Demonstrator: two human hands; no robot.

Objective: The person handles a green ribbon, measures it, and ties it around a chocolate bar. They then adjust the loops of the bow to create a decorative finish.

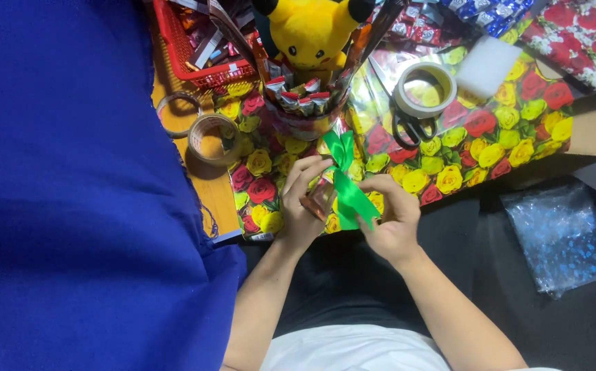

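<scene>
Left hand [303, 199] gripping bouquet stem [320, 196], right hand [391, 220] pinching green ribbon [347, 185], ribbon running diagonally, upper-left to lower-right

1. A blue cloth [71, 192] fills the left side of the view.
2. A red plastic basket [174, 41] sits at the top, packed with small wrapped items (too blurred to tell apart).
3. Two rolls of clear tape [210, 139] lie on the wooden floor [212, 192] beside the cloth.
4. A wide roll of tape [424, 89] rests on black-handled scissors [413, 129].
5. A white foam block [487, 65] lies just beside that roll.
6. A clear bag of blue bits [563, 237] rests on the dark mat at right.
</scene>
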